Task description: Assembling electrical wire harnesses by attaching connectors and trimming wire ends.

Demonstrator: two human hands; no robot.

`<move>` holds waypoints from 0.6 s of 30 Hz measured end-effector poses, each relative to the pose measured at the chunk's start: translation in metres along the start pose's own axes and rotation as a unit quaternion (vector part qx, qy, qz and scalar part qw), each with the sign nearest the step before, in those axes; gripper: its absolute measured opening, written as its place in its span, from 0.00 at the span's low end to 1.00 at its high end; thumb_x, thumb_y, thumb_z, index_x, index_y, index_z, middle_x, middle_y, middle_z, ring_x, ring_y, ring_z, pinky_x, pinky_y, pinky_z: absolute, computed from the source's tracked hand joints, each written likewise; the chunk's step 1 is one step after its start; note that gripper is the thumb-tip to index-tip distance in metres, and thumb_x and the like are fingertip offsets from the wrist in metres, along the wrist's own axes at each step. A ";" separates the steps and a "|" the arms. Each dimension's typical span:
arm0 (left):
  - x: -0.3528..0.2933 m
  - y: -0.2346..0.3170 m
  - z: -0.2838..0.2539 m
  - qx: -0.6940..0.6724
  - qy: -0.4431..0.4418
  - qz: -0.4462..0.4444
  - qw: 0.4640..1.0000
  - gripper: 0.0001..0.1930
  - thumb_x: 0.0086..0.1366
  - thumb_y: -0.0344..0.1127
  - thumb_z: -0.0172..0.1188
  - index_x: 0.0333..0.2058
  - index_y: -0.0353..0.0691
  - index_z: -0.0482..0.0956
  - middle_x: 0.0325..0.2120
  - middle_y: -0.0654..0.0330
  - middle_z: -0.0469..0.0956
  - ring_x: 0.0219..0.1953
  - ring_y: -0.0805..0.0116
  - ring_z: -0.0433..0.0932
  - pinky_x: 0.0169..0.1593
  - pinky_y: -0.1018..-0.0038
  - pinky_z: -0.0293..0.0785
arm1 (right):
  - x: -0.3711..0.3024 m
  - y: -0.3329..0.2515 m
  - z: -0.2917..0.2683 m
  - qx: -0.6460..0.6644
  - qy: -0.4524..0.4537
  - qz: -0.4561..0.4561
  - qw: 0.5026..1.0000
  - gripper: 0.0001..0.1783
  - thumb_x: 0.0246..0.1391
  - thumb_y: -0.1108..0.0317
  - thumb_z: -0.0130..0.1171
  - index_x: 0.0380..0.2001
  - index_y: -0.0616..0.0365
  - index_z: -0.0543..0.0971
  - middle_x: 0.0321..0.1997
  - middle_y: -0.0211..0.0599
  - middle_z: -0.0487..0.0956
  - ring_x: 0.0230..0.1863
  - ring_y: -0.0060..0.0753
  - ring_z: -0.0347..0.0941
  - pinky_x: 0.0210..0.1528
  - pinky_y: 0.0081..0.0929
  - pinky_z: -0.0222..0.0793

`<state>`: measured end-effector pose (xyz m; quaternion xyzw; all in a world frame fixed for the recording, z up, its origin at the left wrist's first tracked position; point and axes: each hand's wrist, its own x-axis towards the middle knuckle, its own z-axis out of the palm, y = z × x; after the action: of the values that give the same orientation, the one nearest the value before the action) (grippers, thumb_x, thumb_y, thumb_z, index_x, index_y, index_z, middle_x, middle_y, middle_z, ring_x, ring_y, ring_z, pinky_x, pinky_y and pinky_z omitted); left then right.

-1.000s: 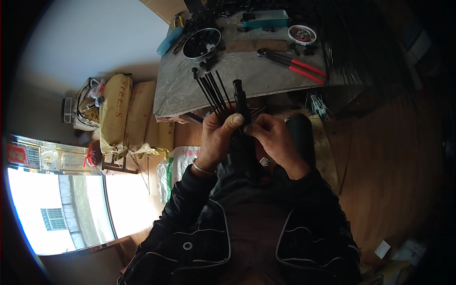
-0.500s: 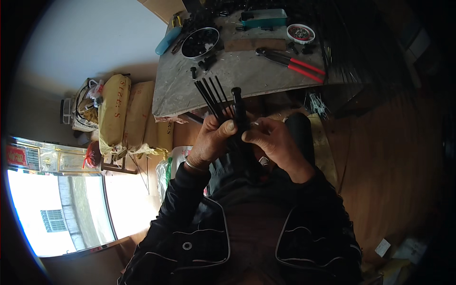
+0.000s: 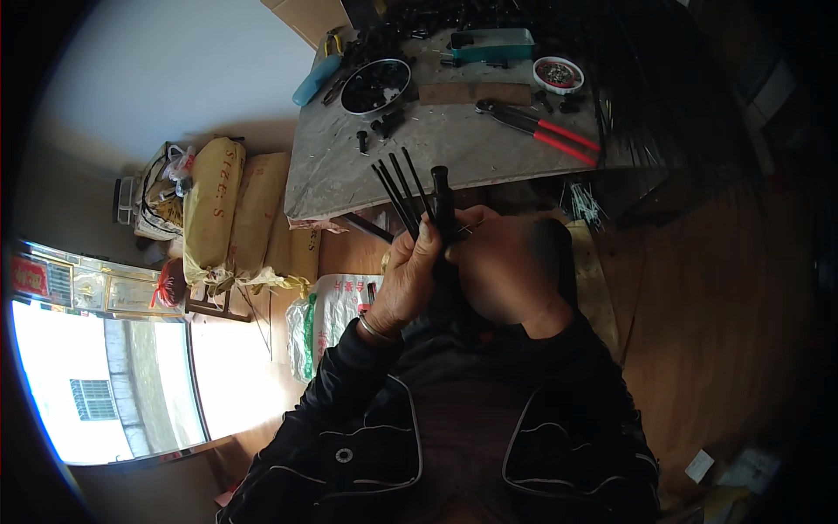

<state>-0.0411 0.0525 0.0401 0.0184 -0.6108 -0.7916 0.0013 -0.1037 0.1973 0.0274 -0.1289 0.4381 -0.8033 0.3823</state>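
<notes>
Now the left hand (image 3: 410,275) grips a fan of thin black rods (image 3: 403,192) above the lap, near the desk (image 3: 454,148); the right hand (image 3: 497,262) pinches the black tube (image 3: 441,201), apparently mid-fitting; aligning a rod comes next, likely.

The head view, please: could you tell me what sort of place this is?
Probably a small home workshop: a worn workbench carries red-handled cutters and a metal bowl of black parts, with stacked yellow sacks beside it.
</notes>
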 end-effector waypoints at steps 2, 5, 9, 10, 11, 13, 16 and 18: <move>0.001 0.005 0.012 0.006 0.018 0.017 1.000 0.29 0.73 0.55 0.36 0.49 0.32 0.72 0.37 0.56 0.79 0.34 0.70 0.77 0.38 0.78 0.74 | 0.001 0.002 0.003 -0.016 0.025 -0.010 1.000 0.22 0.50 0.75 0.65 0.49 0.58 0.71 0.35 0.24 0.75 0.30 0.13 0.69 0.30 0.14 0.65; 0.003 -0.006 0.005 0.030 0.051 0.039 0.997 0.28 0.74 0.54 0.35 0.46 0.32 0.74 0.33 0.58 0.80 0.27 0.73 0.76 0.32 0.80 0.72 | 0.011 0.006 0.008 -0.021 0.060 -0.020 0.998 0.22 0.50 0.74 0.65 0.48 0.58 0.72 0.35 0.25 0.76 0.28 0.12 0.69 0.27 0.13 0.64; 0.017 -0.014 0.012 -0.034 0.133 0.038 0.990 0.24 0.74 0.51 0.39 0.39 0.36 0.76 0.24 0.65 0.77 0.19 0.81 0.68 0.24 0.83 0.64 | 0.020 0.020 0.013 -0.079 0.117 -0.168 0.976 0.22 0.50 0.71 0.66 0.48 0.59 0.72 0.38 0.29 0.77 0.35 0.17 0.71 0.36 0.18 0.68; 0.016 -0.014 0.010 -0.051 0.148 0.024 0.987 0.24 0.74 0.51 0.39 0.40 0.36 0.76 0.21 0.66 0.74 0.19 0.81 0.67 0.24 0.83 0.64 | 0.020 0.024 0.015 -0.130 0.135 -0.273 0.943 0.23 0.50 0.70 0.67 0.49 0.59 0.72 0.39 0.30 0.77 0.39 0.19 0.71 0.40 0.19 0.69; 0.015 -0.015 0.007 -0.053 0.156 0.023 0.986 0.24 0.74 0.51 0.39 0.40 0.36 0.76 0.21 0.66 0.74 0.19 0.81 0.67 0.24 0.83 0.64 | 0.017 0.022 0.014 -0.069 0.129 -0.228 0.963 0.22 0.50 0.69 0.68 0.47 0.60 0.73 0.41 0.31 0.77 0.44 0.21 0.70 0.47 0.23 0.68; 0.018 -0.015 0.002 -0.051 0.139 0.027 0.989 0.23 0.74 0.50 0.39 0.43 0.36 0.76 0.20 0.67 0.72 0.19 0.80 0.66 0.24 0.82 0.62 | 0.019 0.013 0.002 -0.131 0.121 -0.202 0.963 0.20 0.50 0.69 0.68 0.45 0.60 0.74 0.42 0.32 0.78 0.42 0.21 0.71 0.45 0.22 0.69; 0.021 -0.018 0.000 -0.055 0.113 0.040 0.991 0.26 0.73 0.52 0.39 0.49 0.34 0.73 0.20 0.65 0.72 0.18 0.78 0.67 0.22 0.82 0.62 | 0.020 0.004 0.003 -0.131 0.111 -0.162 0.972 0.15 0.50 0.68 0.68 0.39 0.61 0.76 0.39 0.31 0.79 0.37 0.20 0.74 0.39 0.20 0.70; 0.023 -0.011 0.006 -0.046 0.098 0.036 0.994 0.26 0.73 0.53 0.39 0.50 0.34 0.73 0.19 0.65 0.71 0.18 0.79 0.66 0.22 0.82 0.61 | 0.024 0.002 -0.003 -0.242 0.137 -0.198 0.940 0.11 0.52 0.70 0.66 0.36 0.62 0.76 0.31 0.30 0.79 0.32 0.19 0.74 0.35 0.17 0.70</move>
<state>-0.0638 0.0604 0.0302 0.0735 -0.5713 -0.8124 0.0904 -0.1208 0.1808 0.0207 -0.1903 0.6332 -0.7423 0.1093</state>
